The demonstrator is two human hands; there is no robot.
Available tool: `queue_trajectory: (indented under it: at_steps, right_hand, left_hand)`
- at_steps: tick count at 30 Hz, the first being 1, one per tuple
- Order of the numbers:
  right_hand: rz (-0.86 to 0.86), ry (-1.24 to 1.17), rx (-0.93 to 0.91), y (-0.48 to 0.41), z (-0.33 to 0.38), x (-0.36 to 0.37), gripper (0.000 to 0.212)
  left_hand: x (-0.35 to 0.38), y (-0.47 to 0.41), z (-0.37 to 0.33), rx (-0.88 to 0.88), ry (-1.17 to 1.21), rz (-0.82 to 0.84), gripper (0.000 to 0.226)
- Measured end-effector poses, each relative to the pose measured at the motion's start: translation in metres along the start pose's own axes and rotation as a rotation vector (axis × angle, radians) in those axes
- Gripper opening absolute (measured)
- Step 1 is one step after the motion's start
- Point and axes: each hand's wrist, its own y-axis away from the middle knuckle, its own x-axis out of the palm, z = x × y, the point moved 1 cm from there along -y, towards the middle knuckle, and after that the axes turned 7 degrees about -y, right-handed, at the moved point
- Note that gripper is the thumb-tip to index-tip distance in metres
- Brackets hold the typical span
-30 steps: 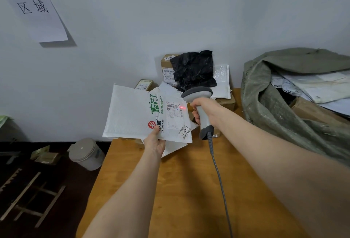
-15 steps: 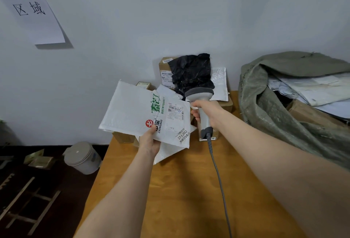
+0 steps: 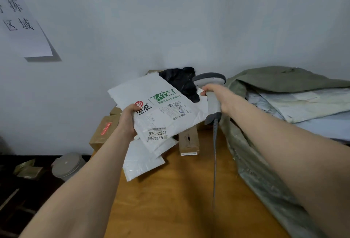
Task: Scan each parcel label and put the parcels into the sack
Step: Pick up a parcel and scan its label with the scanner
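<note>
Crowding table (image 3: 185,209): boxes (image 3: 103,133), mailers (image 3: 141,162), sack (image 3: 251,162).

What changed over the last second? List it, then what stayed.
The white plastic mailer in the left hand swung right, toward the green woven sack, and the red scan dot on its label is gone. Both hands kept their grips; the right hand holds the grey corded scanner.

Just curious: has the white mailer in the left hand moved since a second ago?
Yes. The white mailer has swung right toward the green sack, now covering part of the black bag it sat left of.
</note>
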Motion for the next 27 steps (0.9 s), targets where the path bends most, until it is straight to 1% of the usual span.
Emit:
queue_trajectory:
  at_steps: [3, 5, 9, 12, 17, 19, 24, 27]
  right_hand:
    - [0.104, -0.010, 0.047, -0.005, 0.008, -0.027, 0.012]
    - [0.175, -0.003, 0.122, -0.007, 0.010, -0.047, 0.012]
    - [0.250, 0.028, 0.282, -0.004, 0.017, -0.084, 0.023]
    - [0.305, 0.018, 0.311, 0.003, 0.023, -0.103, 0.027]
    - [0.408, -0.047, 0.306, 0.024, 0.026, -0.131, 0.021]
    - [0.400, -0.061, 0.276, 0.038, 0.026, -0.147, 0.018]
    - [0.326, -0.071, 0.146, 0.077, 0.025, -0.198, 0.006]
    - [0.241, -0.045, 0.106, 0.095, 0.033, -0.236, 0.011]
  left_hand:
    - [0.030, 0.018, 0.009, 0.043, -0.038, -0.028, 0.030]
    - [0.053, 0.034, 0.016, 0.059, -0.050, -0.053, 0.029]
    - [0.088, 0.065, 0.027, 0.086, -0.079, -0.126, 0.034]
    - [0.112, 0.092, 0.031, 0.112, -0.088, -0.179, 0.032]
    - [0.148, 0.134, 0.039, 0.142, -0.111, -0.245, 0.027]
    - [0.161, 0.146, 0.047, 0.150, -0.121, -0.259, 0.030]
    - [0.202, 0.181, 0.075, 0.156, -0.106, -0.232, 0.037]
    - [0.240, 0.200, 0.087, 0.128, -0.098, -0.237, 0.026]
